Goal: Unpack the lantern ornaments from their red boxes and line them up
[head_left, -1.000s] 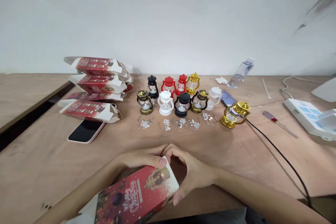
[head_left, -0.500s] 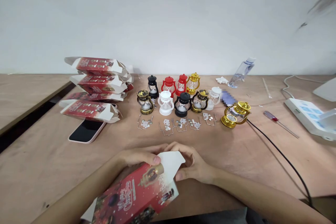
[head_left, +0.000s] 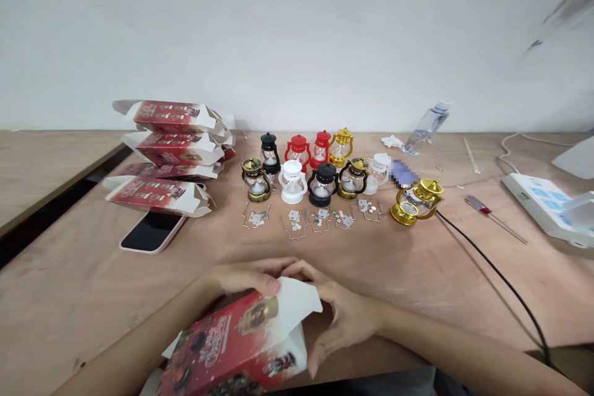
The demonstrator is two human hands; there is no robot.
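Note:
A red printed carton (head_left: 232, 346) with a white end flap standing out is held low over the table's front edge. My left hand (head_left: 248, 277) is closed on its far upper side, the thumb lying on the printed face. At the carton's flap end is my right hand (head_left: 336, 306), its thumb apart from the fingers; the fingers reach behind the white flap, where their tips are hidden. Beyond the hands stand several small lanterns, among them a white one (head_left: 292, 182), a black one (head_left: 323, 185) and a red one (head_left: 297, 150). Wire handles (head_left: 297, 232) and small loose parts lie before them.
Several red cartons (head_left: 174, 147) are stacked at the left, beside a phone (head_left: 151, 232). To the right are a gold lantern (head_left: 408, 211), a screwdriver (head_left: 485, 209), a black cable (head_left: 492, 278), a power strip (head_left: 547, 204) and a leaning bottle (head_left: 427, 129).
My right thumb has moved down and away from the flap, so that hand is spread wider. The carton has shifted slightly left and turned a little, still in my left hand.

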